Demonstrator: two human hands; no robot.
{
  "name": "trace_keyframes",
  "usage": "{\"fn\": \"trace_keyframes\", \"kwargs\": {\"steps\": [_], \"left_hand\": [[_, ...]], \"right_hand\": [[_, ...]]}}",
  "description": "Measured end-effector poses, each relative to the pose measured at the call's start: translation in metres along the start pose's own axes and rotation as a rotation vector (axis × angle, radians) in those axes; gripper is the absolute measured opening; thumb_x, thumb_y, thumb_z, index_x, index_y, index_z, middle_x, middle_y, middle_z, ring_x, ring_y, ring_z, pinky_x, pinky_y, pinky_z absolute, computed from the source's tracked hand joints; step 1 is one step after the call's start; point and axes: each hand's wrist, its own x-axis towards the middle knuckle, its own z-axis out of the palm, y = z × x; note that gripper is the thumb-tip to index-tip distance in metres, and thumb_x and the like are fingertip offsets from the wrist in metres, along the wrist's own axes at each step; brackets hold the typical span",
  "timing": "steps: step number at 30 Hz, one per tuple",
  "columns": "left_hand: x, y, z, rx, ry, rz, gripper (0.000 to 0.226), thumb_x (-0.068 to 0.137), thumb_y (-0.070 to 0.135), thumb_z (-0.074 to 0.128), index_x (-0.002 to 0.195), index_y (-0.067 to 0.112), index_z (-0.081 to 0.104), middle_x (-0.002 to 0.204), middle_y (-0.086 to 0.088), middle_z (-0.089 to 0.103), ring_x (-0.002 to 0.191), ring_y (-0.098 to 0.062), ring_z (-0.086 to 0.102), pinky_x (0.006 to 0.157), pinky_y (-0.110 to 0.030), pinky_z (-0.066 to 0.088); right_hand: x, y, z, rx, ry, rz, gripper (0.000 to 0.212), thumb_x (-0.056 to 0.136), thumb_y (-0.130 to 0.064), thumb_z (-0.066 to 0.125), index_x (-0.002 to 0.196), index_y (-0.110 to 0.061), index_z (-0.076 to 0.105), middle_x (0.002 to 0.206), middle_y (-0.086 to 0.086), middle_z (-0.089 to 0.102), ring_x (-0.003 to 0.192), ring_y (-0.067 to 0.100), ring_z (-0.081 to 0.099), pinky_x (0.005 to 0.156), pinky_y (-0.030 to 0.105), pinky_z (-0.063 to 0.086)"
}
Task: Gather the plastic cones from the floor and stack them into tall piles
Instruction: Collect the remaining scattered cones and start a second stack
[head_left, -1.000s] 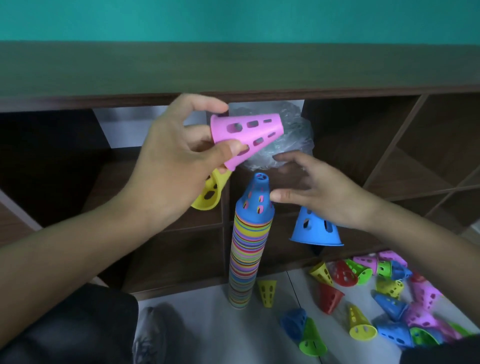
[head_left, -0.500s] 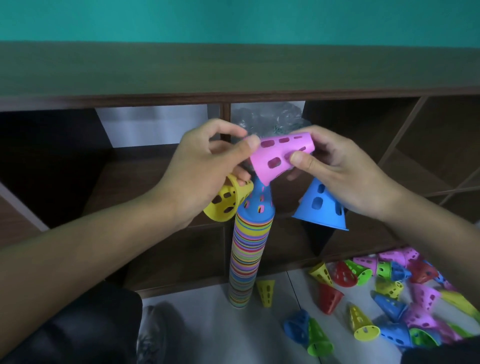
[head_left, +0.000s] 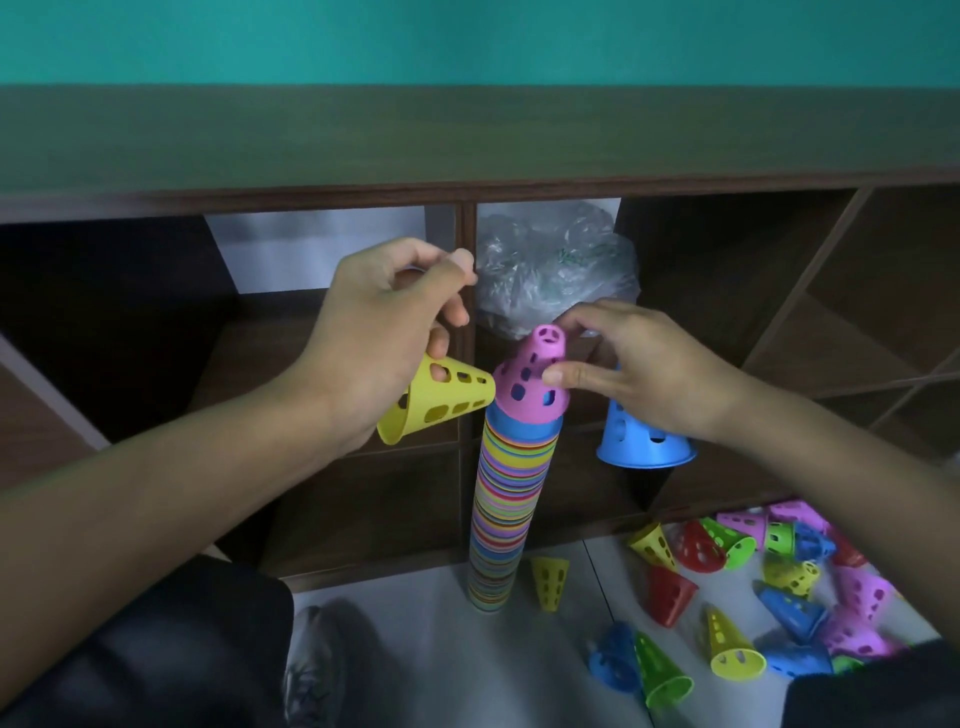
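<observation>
A dark wooden shelf unit (head_left: 519, 140) fills the background, its open cubbies facing the viewer. One cubby holds a crumpled clear plastic bag (head_left: 550, 270); what the bag contains cannot be told.

In front of it, a tall stack (head_left: 506, 499) of nested cones stands on the pale floor (head_left: 431, 649). The right hand (head_left: 649, 369) pinches a pink cone (head_left: 535, 379) between thumb and fingers, seating it on top of the stack. A blue cone (head_left: 644, 441) hangs beneath the same hand, gripped by the lower fingers. The left hand (head_left: 384, 343) holds a yellow cone (head_left: 441, 400) on its side just beside the stack top, its thumb and forefinger meeting above.

Loose cones (head_left: 753, 587) lie scattered on the floor at lower right, and one yellow cone (head_left: 549, 581) sits near the stack base.

The stack looks narrow for its height. A sideways push while pressing the pink cone down, or a knock from the yellow one, could topple it.
</observation>
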Motion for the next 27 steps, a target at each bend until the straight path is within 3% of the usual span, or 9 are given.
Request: {"fn": "trace_keyframes", "kwargs": {"steps": [4,7,11,16,19,27], "left_hand": [[-0.001,-0.001,-0.004,-0.005,0.000,-0.005,0.025,0.100,0.020,0.060,0.099,-0.003,0.067,0.062,0.000,0.052,0.049,-0.015,0.042,0.040,-0.022,0.038],[0.000,-0.002,-0.005,0.004,-0.026,-0.017,0.024,0.100,0.021,0.061,0.097,-0.002,0.068,0.063,0.001,0.052,0.051,-0.016,0.042,0.041,-0.024,0.038],[0.000,-0.005,-0.006,-0.024,-0.059,-0.040,0.028,0.102,0.026,0.056,0.094,0.002,0.068,0.066,-0.002,0.052,0.052,-0.017,0.042,0.041,-0.025,0.038],[0.000,-0.007,-0.005,-0.066,-0.055,-0.054,0.036,0.105,0.031,0.051,0.095,0.001,0.068,0.064,-0.001,0.052,0.051,-0.017,0.042,0.042,-0.024,0.039],[0.000,-0.007,-0.005,-0.074,-0.059,-0.045,0.035,0.105,0.031,0.052,0.092,0.002,0.068,0.063,-0.002,0.052,0.051,-0.018,0.043,0.042,-0.026,0.040],[0.000,-0.007,-0.006,-0.093,-0.051,-0.013,0.034,0.105,0.028,0.051,0.083,0.006,0.064,0.060,-0.001,0.049,0.049,-0.017,0.043,0.042,-0.026,0.040]], "right_hand": [[0.006,0.001,-0.004,0.027,0.059,0.002,0.068,0.073,-0.072,0.055,0.118,-0.022,0.066,0.111,-0.006,0.065,0.083,-0.011,0.057,0.072,0.005,0.038],[0.009,-0.002,-0.006,0.150,0.234,0.037,0.060,0.077,-0.068,0.058,0.114,-0.022,0.068,0.106,-0.010,0.067,0.085,0.002,0.065,0.077,0.013,0.048],[0.014,-0.018,-0.004,0.277,0.533,-0.030,0.029,0.094,-0.043,0.065,0.107,-0.017,0.067,0.098,-0.010,0.068,0.085,0.000,0.062,0.081,0.015,0.047],[0.023,-0.033,-0.001,0.237,0.748,-0.121,0.030,0.098,-0.034,0.062,0.102,-0.005,0.067,0.096,0.000,0.067,0.091,0.002,0.061,0.086,0.014,0.043],[0.030,-0.035,0.008,0.171,0.731,-0.139,0.027,0.097,-0.032,0.064,0.096,-0.005,0.066,0.092,-0.002,0.064,0.086,-0.006,0.055,0.082,0.009,0.038],[0.044,-0.026,0.032,0.067,0.450,-0.173,0.041,0.094,-0.049,0.057,0.099,-0.009,0.065,0.096,-0.004,0.061,0.092,0.007,0.057,0.081,0.014,0.042]]}}
